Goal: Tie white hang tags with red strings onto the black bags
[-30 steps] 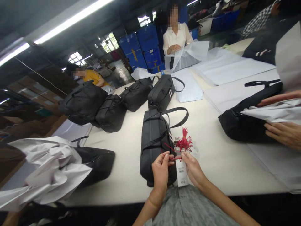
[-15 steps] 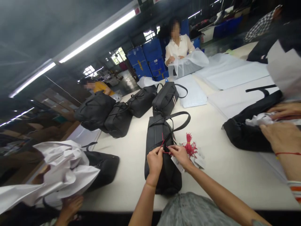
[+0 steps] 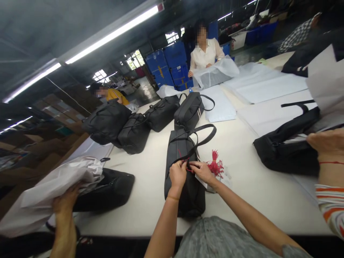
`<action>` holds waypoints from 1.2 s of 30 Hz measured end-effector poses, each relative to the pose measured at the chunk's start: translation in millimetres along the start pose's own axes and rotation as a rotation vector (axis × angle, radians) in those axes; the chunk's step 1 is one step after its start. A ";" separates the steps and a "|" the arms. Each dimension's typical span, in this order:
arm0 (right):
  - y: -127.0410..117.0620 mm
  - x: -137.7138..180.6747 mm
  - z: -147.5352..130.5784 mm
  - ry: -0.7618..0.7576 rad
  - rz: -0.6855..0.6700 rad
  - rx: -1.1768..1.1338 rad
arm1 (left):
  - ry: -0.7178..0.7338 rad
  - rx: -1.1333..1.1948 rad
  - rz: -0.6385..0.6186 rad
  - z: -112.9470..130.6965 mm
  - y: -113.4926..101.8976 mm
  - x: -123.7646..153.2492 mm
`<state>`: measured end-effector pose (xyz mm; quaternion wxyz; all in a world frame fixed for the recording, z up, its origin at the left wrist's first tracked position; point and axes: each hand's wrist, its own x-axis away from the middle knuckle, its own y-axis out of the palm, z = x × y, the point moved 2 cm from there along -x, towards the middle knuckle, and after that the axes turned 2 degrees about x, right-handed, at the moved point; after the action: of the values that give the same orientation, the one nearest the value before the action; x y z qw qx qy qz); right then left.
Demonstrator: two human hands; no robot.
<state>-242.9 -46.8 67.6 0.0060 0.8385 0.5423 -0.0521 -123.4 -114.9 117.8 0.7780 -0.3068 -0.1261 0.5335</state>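
Observation:
In front of me a black bag (image 3: 185,200) stands on the white table, its strap handle (image 3: 206,139) arching up to the right. My left hand (image 3: 177,174) pinches a thin red string (image 3: 179,154) beside the handle, over the top of the bag. Close by on the right, my right hand (image 3: 202,172) has its fingertips pressed together at the same red string. A white tag (image 3: 201,181) hangs under my right hand. Beyond that hand lies a bundle of red strings (image 3: 215,165) with pale tags. My fingertips partly hide the string.
Several black bags (image 3: 134,134) stand farther back. On the left a co-worker's hand (image 3: 66,197) pushes white paper (image 3: 51,190) at a bag. Another co-worker's hand (image 3: 329,143) is at an open bag (image 3: 285,143) on the right. Across the table a person handles a translucent plastic bag (image 3: 215,73).
My hands have drawn slightly closer together at the string, whose upright end now leans lower and left. The left co-worker's paper has shifted, and the right co-worker's hand has moved on the open bag.

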 end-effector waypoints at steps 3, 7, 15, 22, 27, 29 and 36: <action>-0.4 -1.7 -3.4 -0.014 -0.070 0.050 | 0.004 0.127 0.000 -5.9 0.9 1.5; 1.7 12.1 -7.6 -0.032 -0.022 0.139 | 0.054 0.218 0.114 -10.7 -2.3 25.8; 1.4 64.5 -30.8 -0.208 0.257 0.219 | 0.226 0.270 0.182 -15.0 -11.1 72.0; 7.4 50.2 -43.8 -0.129 0.167 0.049 | 0.400 0.275 0.116 -0.1 -9.8 54.6; 9.0 44.1 -39.7 0.003 0.215 -0.112 | 0.407 0.318 0.080 1.6 -6.8 47.7; 8.8 44.1 -38.4 0.056 0.235 -0.180 | 0.414 0.336 0.043 0.3 -5.5 45.4; 4.0 45.5 -48.5 -0.061 0.264 -0.053 | 0.504 0.259 -0.065 -1.1 -3.8 37.9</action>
<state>-216.8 -3.8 111.4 0.0513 0.9001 0.4283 -0.0620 -104.8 -81.8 114.2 0.8344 -0.3234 0.1307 0.4269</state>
